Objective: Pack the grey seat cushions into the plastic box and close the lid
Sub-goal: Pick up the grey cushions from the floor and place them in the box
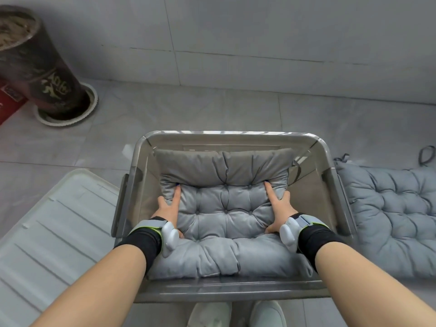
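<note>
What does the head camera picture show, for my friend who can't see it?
Both hands, left hand and right hand, press a grey seat cushion into a clear plastic box. The lid lies left; another cushion lies right.

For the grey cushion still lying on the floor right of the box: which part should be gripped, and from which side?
Probably its near-left edge, with the right hand coming from the box side. The floor cushion lies flat and apart from the box, its padded border is thick enough to pinch, and that edge lies closest. The tie loops at its far end look too thin to lift by.
</note>
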Demonstrator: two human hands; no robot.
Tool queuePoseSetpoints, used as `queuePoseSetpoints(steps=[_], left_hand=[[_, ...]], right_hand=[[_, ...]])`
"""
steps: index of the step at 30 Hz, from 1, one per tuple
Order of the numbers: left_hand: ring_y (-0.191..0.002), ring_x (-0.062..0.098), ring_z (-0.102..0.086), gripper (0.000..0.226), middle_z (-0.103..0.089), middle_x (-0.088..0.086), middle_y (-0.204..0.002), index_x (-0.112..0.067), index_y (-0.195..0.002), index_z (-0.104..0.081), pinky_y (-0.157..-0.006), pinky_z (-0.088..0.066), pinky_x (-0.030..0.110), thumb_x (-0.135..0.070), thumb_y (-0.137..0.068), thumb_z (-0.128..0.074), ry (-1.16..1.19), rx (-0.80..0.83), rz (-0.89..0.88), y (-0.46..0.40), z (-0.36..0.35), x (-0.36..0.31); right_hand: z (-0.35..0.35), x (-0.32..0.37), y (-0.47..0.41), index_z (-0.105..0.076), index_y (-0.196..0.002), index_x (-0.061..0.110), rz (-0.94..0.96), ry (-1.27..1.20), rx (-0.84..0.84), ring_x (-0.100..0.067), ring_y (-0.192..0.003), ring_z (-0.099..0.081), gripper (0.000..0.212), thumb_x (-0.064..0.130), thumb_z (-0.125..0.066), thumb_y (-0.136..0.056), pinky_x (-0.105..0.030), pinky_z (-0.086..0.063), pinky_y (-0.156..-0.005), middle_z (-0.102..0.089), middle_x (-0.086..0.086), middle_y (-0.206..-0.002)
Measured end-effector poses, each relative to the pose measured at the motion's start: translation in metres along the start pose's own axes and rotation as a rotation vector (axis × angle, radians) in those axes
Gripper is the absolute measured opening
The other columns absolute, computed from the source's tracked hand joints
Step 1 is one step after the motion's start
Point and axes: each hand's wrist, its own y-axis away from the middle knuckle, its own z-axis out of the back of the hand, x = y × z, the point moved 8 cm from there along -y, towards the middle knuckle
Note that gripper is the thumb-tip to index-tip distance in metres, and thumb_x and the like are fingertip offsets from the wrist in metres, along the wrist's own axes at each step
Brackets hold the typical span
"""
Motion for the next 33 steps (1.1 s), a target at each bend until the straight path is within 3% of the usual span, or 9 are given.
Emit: queuePoseSetpoints(steps=[5, 13, 16, 18, 20, 22, 25, 29, 33], left_hand=[[-0.124, 0.047, -0.044, 0.124, -0.004, 0.021, -0.148, -0.036, -0.146, 0.022, -0.104, -0.041, 0.046, -0.017, -0.073, -0.076, -0.016, 0.065, 0.010, -0.018, -0.022, 0.003], [-0.121, 0.042, -0.046, 0.099, -0.014, 0.019, -0.145, -0.037, -0.147, 0.016, -0.102, -0.041, 0.044, -0.017, -0.085, -0.059, -0.074, 0.000, 0.043, -0.040, -0.041, 0.011], [-0.125, 0.040, -0.036, 0.093, -0.015, 0.019, -0.144, -0.028, -0.150, 0.007, -0.104, -0.039, 0.042, -0.014, -0.085, -0.058, -0.144, -0.007, 0.062, -0.041, -0.044, 0.009], [-0.125, 0.037, -0.035, 0.096, -0.019, 0.017, -0.143, -0.017, -0.150, -0.010, -0.101, -0.044, 0.041, -0.020, -0.076, -0.071, -0.258, -0.161, -0.013, -0.038, -0.030, -0.001], [-0.121, 0.036, -0.042, 0.110, -0.025, 0.014, -0.139, -0.010, -0.145, -0.029, -0.096, -0.049, 0.040, -0.035, -0.054, -0.085, -0.373, -0.333, -0.190, -0.032, -0.013, -0.022], [-0.133, 0.037, -0.029, 0.124, -0.011, 0.015, -0.147, -0.016, -0.150, -0.011, -0.110, -0.035, 0.041, -0.041, -0.053, -0.085, -0.401, -0.225, -0.303, -0.032, -0.023, -0.031], [-0.140, 0.041, -0.012, 0.131, 0.009, 0.018, -0.153, -0.029, -0.149, 0.011, -0.117, -0.022, 0.047, -0.040, -0.060, -0.083, -0.389, -0.022, -0.269, -0.039, -0.041, -0.026], [-0.144, 0.042, 0.007, 0.134, 0.027, 0.017, -0.153, -0.034, -0.147, 0.018, -0.117, -0.015, 0.054, -0.034, -0.061, -0.085, -0.366, 0.044, -0.255, -0.049, -0.059, -0.019], [-0.144, 0.042, 0.018, 0.138, 0.033, 0.018, -0.151, -0.037, -0.145, 0.021, -0.118, -0.013, 0.056, -0.033, -0.058, -0.086, -0.347, 0.045, -0.256, -0.058, -0.068, -0.017]], right_hand=[[-0.023, -0.011, -0.017, 0.016, -0.147, 0.039, -0.020, 0.029, 0.049, -0.046, -0.133, -0.034, 0.131, 0.018, -0.084, -0.064, -0.041, -0.040, -0.106, -0.004, -0.020, -0.146], [-0.047, -0.017, -0.037, 0.017, -0.145, 0.044, -0.045, 0.068, 0.049, -0.042, -0.117, -0.051, 0.124, 0.018, -0.077, -0.069, -0.040, -0.049, -0.096, -0.011, -0.019, -0.142], [-0.051, -0.023, -0.041, 0.013, -0.146, 0.045, -0.091, 0.106, 0.076, -0.042, -0.124, -0.042, 0.120, 0.026, -0.077, -0.069, -0.043, -0.046, -0.099, -0.014, -0.018, -0.143], [-0.041, -0.022, -0.041, 0.002, -0.148, 0.041, -0.102, 0.199, 0.023, -0.039, -0.130, -0.032, 0.117, 0.036, -0.080, -0.064, -0.044, -0.043, -0.101, -0.015, -0.016, -0.144], [-0.025, -0.013, -0.040, -0.012, -0.148, 0.034, -0.018, 0.311, -0.066, -0.035, -0.130, -0.030, 0.116, 0.046, -0.082, -0.056, -0.043, -0.042, -0.101, -0.019, -0.012, -0.144], [-0.020, 0.000, -0.040, -0.018, -0.147, 0.031, 0.138, 0.352, -0.059, -0.032, -0.132, -0.027, 0.116, 0.049, -0.083, -0.052, -0.042, -0.039, -0.104, -0.019, -0.008, -0.146], [-0.036, 0.007, -0.041, -0.008, -0.148, 0.037, 0.269, 0.435, 0.103, -0.032, -0.142, -0.013, 0.126, 0.051, -0.083, -0.048, -0.046, -0.033, -0.111, -0.006, -0.005, -0.154], [-0.061, -0.005, -0.045, 0.013, -0.147, 0.042, 0.186, 0.456, 0.206, -0.033, -0.147, 0.013, 0.127, 0.045, -0.079, -0.060, -0.050, -0.026, -0.114, 0.020, 0.000, -0.158], [-0.069, -0.004, -0.045, 0.016, -0.147, 0.039, 0.145, 0.400, 0.183, -0.031, -0.146, 0.020, 0.109, 0.027, -0.066, -0.077, -0.052, -0.023, -0.115, 0.028, 0.003, -0.156]])
